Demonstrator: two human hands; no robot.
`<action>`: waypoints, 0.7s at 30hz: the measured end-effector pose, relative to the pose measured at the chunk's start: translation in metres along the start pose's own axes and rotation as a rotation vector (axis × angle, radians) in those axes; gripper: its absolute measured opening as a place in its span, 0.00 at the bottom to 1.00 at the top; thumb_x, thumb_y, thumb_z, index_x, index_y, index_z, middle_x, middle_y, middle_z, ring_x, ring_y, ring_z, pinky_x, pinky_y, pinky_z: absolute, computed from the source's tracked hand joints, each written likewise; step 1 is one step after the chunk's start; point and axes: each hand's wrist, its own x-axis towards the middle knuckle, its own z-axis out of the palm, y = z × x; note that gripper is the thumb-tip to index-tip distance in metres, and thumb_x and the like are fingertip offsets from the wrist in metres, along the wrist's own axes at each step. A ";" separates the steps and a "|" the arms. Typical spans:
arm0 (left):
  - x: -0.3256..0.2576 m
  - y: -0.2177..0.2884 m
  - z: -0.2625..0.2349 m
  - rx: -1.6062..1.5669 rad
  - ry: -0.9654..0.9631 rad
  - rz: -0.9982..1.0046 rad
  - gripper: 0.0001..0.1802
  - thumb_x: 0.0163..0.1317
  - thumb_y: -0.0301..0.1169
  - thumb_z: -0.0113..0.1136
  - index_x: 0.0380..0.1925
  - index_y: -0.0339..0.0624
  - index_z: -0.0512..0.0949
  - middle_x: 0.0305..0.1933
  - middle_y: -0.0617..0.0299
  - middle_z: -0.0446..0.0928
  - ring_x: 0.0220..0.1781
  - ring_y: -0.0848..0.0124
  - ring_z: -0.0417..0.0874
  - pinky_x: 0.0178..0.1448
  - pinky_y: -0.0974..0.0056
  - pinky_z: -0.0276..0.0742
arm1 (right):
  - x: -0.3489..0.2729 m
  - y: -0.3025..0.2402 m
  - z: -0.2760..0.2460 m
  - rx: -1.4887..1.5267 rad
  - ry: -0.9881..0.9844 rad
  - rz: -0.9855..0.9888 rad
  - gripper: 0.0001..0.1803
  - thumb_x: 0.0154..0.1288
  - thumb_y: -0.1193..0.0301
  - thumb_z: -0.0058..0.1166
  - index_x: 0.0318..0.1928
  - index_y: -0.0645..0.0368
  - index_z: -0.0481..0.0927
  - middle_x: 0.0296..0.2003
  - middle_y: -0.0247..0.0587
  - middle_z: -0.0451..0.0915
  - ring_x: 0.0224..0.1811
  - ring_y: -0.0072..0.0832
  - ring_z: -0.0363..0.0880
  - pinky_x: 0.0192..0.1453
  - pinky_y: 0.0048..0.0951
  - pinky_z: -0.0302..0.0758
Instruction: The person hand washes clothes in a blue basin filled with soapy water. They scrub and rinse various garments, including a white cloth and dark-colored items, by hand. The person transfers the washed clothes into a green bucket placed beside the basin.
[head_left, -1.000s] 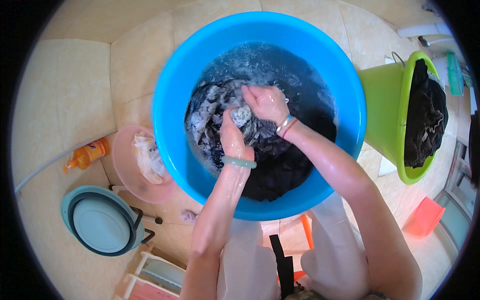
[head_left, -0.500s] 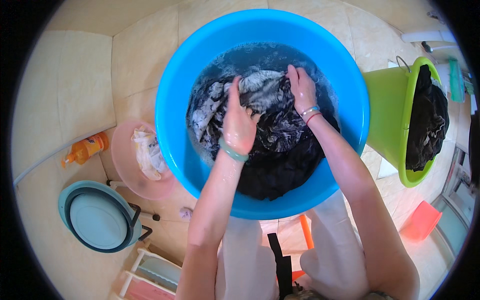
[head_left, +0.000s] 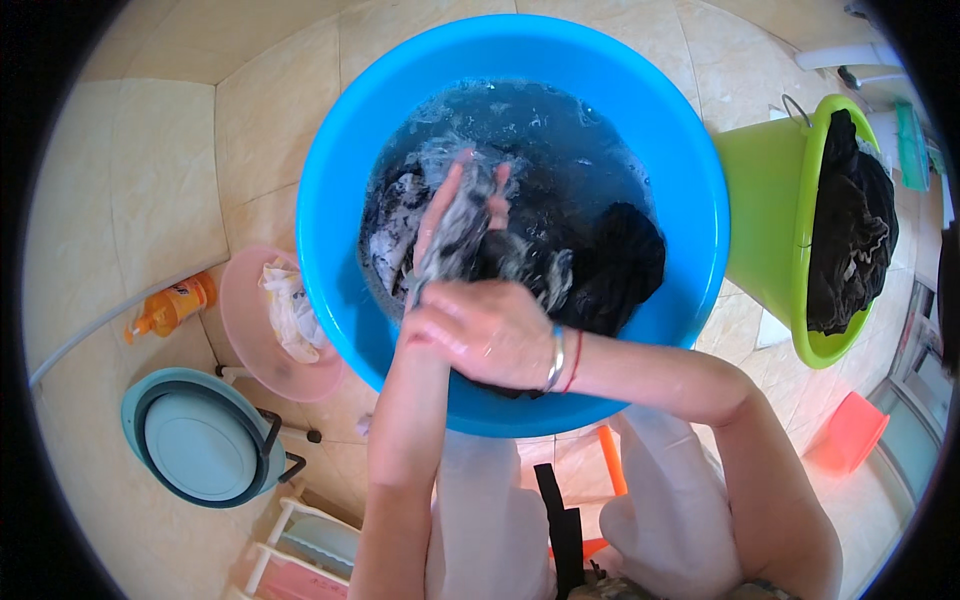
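Blue plastic tub, wet laundry, two hands at work.

Blue tub (head_left: 340,180) sits on the tiled floor (head_left: 150,150), holding dark water and a heap of dark clothes (head_left: 610,260). Beside it, right, a green bucket (head_left: 765,220) carries more dark cloth. Left of the tub stand a pink basin (head_left: 245,330), a teal folding basin (head_left: 195,440) and an orange bottle (head_left: 170,308) lying on its side, its label too small to make out. The grey patterned garment (head_left: 450,235) stretches between both grips: the right hand (head_left: 490,330) is closed around its near end over the tub's front rim, the left hand (head_left: 465,205) lies further in, fingers curled on the cloth.
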 end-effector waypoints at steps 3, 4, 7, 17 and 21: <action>-0.005 0.019 -0.041 0.134 -0.320 -0.122 0.20 0.75 0.53 0.48 0.46 0.54 0.81 0.52 0.58 0.79 0.44 0.69 0.76 0.44 0.67 0.73 | 0.015 -0.009 0.007 -0.094 0.000 -0.126 0.07 0.59 0.62 0.62 0.31 0.46 0.78 0.26 0.29 0.68 0.27 0.23 0.78 0.22 0.26 0.72; -0.004 0.007 -0.045 0.152 -0.278 -0.013 0.19 0.74 0.51 0.48 0.49 0.52 0.80 0.52 0.59 0.79 0.47 0.69 0.77 0.48 0.65 0.74 | 0.018 0.010 0.007 -0.205 0.016 -0.173 0.06 0.60 0.62 0.61 0.30 0.46 0.79 0.25 0.29 0.69 0.26 0.24 0.77 0.21 0.27 0.71; 0.000 -0.043 -0.033 0.307 0.030 0.573 0.19 0.74 0.43 0.49 0.55 0.45 0.76 0.52 0.62 0.81 0.55 0.69 0.81 0.59 0.57 0.77 | 0.032 0.091 0.007 -0.138 0.104 0.255 0.07 0.65 0.66 0.54 0.31 0.52 0.79 0.27 0.42 0.80 0.29 0.40 0.83 0.29 0.41 0.80; -0.031 -0.038 -0.057 0.335 0.376 0.545 0.22 0.75 0.46 0.48 0.61 0.49 0.72 0.51 0.63 0.80 0.53 0.69 0.80 0.60 0.59 0.77 | -0.002 0.040 0.023 -0.122 0.057 0.095 0.05 0.65 0.67 0.53 0.30 0.50 0.76 0.26 0.37 0.76 0.25 0.37 0.81 0.24 0.37 0.78; -0.007 -0.064 0.020 0.503 0.537 0.534 0.22 0.74 0.49 0.49 0.55 0.44 0.76 0.57 0.63 0.80 0.57 0.68 0.80 0.63 0.59 0.74 | -0.002 0.162 0.007 -0.346 0.127 0.599 0.21 0.74 0.54 0.45 0.28 0.52 0.79 0.25 0.48 0.82 0.29 0.50 0.83 0.32 0.49 0.80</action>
